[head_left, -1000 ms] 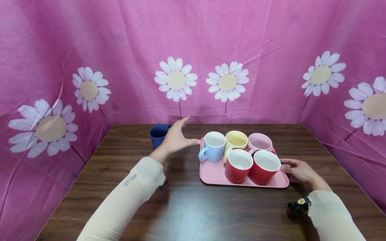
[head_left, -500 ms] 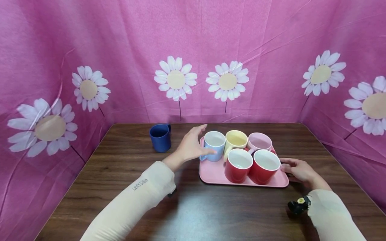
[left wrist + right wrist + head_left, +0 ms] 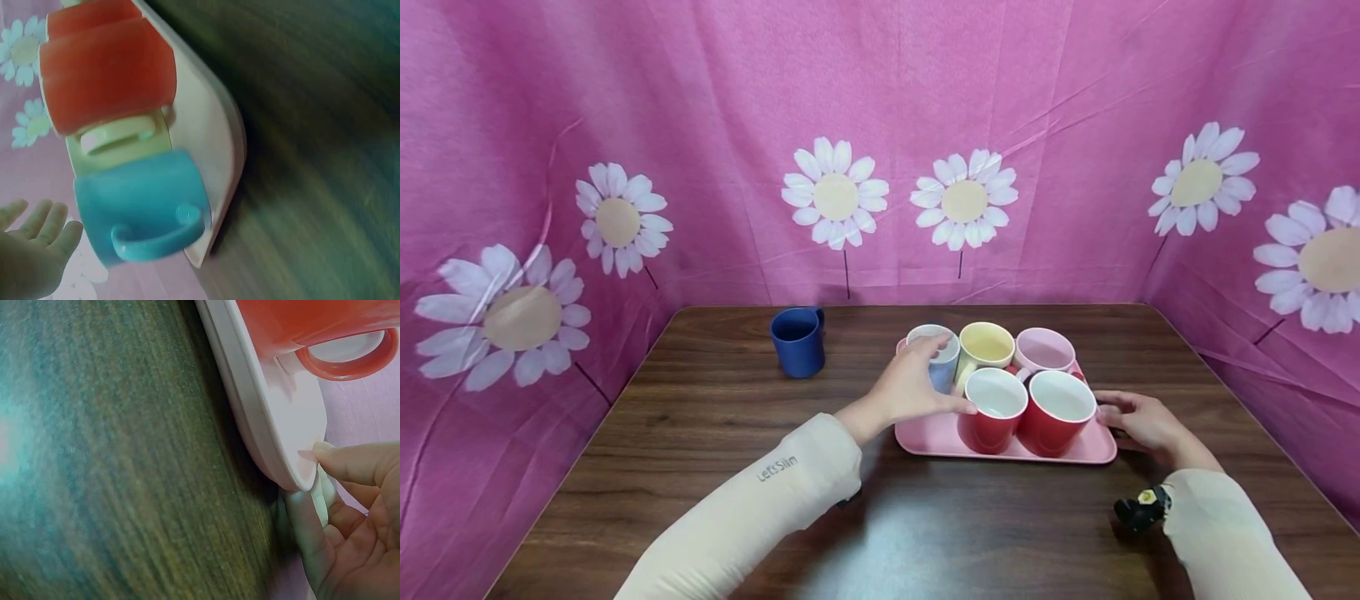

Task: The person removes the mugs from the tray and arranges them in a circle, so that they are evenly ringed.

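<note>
My left hand [image 3: 906, 390] is spread over the left side of a pink tray [image 3: 919, 440], fingers near the light blue mug [image 3: 140, 197] and thumb toward the left red mug [image 3: 988, 429]. In the left wrist view its fingers are straight and stand apart from the light blue mug. At the tray's right edge my right hand [image 3: 353, 544] pinches the rim between thumb and fingers. A second red mug [image 3: 1054, 425] stands beside the first at the front. Behind them are a yellow mug [image 3: 987, 345] and a pink mug [image 3: 1045, 351].
A dark blue mug [image 3: 799, 346] stands on the wooden table [image 3: 722, 400], left of the tray, near the back edge. A pink curtain [image 3: 895, 100] with daisies encloses the table behind and at both sides.
My left hand has moved right and nearer, from beside the dark blue mug past the light blue mug's handle to the front left of the tray. The right hand keeps its hold.
</note>
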The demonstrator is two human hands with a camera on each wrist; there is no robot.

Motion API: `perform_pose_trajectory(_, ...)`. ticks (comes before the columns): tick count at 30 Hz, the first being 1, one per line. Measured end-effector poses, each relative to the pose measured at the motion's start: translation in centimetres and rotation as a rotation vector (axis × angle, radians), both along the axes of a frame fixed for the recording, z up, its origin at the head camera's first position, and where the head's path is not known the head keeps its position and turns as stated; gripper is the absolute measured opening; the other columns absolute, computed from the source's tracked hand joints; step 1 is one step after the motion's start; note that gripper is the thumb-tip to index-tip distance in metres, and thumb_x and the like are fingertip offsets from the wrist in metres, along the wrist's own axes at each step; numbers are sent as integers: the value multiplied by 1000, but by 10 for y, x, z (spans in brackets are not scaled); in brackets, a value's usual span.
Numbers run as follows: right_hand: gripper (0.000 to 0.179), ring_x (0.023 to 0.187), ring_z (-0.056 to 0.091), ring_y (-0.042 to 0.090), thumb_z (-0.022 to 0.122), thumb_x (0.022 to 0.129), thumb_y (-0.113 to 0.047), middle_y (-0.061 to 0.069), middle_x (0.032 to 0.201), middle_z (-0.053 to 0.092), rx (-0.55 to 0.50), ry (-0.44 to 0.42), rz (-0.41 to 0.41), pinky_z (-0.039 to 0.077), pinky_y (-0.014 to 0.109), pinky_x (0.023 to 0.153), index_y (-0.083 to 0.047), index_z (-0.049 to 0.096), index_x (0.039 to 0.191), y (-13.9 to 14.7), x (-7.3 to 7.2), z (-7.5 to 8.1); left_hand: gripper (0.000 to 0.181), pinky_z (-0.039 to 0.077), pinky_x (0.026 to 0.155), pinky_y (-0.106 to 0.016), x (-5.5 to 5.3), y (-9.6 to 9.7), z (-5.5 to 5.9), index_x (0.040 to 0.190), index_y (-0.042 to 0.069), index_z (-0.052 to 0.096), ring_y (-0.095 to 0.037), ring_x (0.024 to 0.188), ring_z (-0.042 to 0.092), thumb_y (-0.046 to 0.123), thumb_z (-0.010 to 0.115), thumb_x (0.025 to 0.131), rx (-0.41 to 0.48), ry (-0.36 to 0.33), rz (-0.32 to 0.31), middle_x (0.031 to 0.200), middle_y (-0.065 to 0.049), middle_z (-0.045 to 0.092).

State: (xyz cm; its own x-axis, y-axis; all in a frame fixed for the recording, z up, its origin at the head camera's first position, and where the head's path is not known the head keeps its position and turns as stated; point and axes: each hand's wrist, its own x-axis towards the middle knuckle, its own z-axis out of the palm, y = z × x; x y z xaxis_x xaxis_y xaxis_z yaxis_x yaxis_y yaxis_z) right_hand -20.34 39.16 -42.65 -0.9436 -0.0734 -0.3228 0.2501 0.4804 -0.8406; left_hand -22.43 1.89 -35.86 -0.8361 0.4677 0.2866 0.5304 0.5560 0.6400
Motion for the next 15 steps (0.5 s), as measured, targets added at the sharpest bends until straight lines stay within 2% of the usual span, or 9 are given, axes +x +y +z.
perform_pose_trajectory(8,57,92,61,14,58,96,-14,18,115,61,-20,13,6,53,45,80,16,32,137,-2,1,0,98,41,95,-23,10,16,-7,140,5,45,-20,111,54,42,89,60,-8,0,-21,129,-8,54)
perform_pose_trajectory(15,57,93,61,16,57,96,-14,18,115,61,-12,18,10,53,46,80,16,31,137,-2,1,0,96,42,92,-24,16,29,-14,135,6,50,-14,108,52,47,89,58,-39,-18,7,123,-3,56)
